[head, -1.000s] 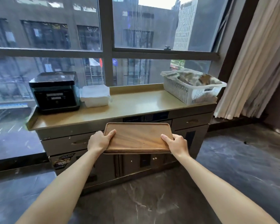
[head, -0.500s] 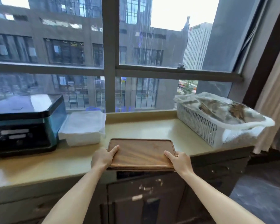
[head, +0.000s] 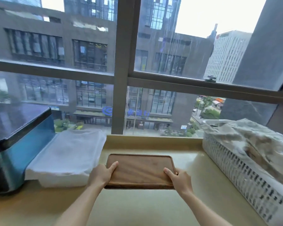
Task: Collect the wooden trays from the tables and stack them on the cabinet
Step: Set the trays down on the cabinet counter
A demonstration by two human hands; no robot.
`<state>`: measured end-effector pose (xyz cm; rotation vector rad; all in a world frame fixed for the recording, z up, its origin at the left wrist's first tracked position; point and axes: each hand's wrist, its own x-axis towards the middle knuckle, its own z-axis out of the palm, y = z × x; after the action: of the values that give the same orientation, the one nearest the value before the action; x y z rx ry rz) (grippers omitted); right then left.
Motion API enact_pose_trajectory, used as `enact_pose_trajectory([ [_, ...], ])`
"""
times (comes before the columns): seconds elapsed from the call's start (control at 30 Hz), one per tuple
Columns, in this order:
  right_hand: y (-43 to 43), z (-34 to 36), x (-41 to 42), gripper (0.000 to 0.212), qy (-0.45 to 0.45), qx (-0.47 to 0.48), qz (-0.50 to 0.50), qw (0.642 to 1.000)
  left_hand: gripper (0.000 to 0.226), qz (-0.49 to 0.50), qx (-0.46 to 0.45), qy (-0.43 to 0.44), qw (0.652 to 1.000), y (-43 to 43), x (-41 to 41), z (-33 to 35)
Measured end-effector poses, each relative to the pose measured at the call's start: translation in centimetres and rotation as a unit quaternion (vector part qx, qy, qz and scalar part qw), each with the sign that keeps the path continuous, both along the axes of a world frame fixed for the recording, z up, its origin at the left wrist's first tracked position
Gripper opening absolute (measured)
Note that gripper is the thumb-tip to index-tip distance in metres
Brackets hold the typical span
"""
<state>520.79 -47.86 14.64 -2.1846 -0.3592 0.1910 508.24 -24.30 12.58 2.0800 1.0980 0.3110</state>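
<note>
Tray (head: pixel 140 170) sits level over the cabinet top (head: pixel 137 207), between a white box (head: pixel 67 155) on the left and a white basket (head: pixel 245 173) on the right; contact with the top cannot be confirmed. Left hand (head: pixel 100 175) clasps the tray's left edge, thumb on top. Right hand (head: pixel 180 179) clasps the right edge likewise. Dark appliance (head: pixel 15 144) stands far left. Window behind.

both arms outstretched — left hand (head: pixel 100 175), right hand (head: pixel 180 178) gripping
</note>
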Motion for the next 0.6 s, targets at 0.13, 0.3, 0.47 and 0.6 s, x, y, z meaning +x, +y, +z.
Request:
enact_pose_trajectory([
  [0.13, 2.8, -1.7, 5.9, 0.023, 0.015, 0.0, 0.026, 1.0, 0.052, 0.014, 0.034, 0.037, 0.999, 1.8, 4.6, -0.9],
  [0.3, 5.6, -3.3, 12.6, 0.02, 0.036, -0.003, 0.049, 0.998, 0.046, 0.025, 0.047, 0.06, 0.997, 3.8, 10.7, -1.8],
  [0.47, 7.1, -4.9, 18.3, 0.024, 0.049, -0.012, 0.048, 0.998, 0.048, 0.019, 0.03, 0.081, 0.996, 5.6, 16.0, -3.8],
  [0.6, 8.0, -6.7, 21.4, 0.022, 0.076, -0.031, 0.034, 0.996, 0.046, 0.016, 0.015, 0.101, 0.995, 6.3, 18.9, -5.1],
])
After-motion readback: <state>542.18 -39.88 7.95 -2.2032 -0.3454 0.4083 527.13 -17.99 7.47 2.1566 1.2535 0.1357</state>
